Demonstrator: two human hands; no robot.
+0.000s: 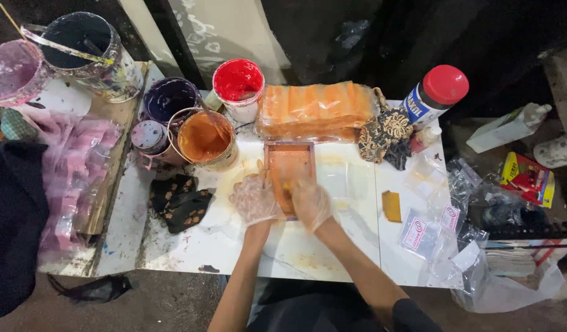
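White, paint-stained table (185,252) carries everything. Right gloved hand (311,203) is closed around a small orange squeegee (285,195) on the orange rectangular wooden-framed screen (289,167) at the table's middle; left gloved hand (254,198) presses flat on the frame's left edge.

Work surface: a white, paint-stained table (191,246) on a dark grey floor (160,304). Behind it stands a pale wall panel (234,27); the area further right is black and unlit.
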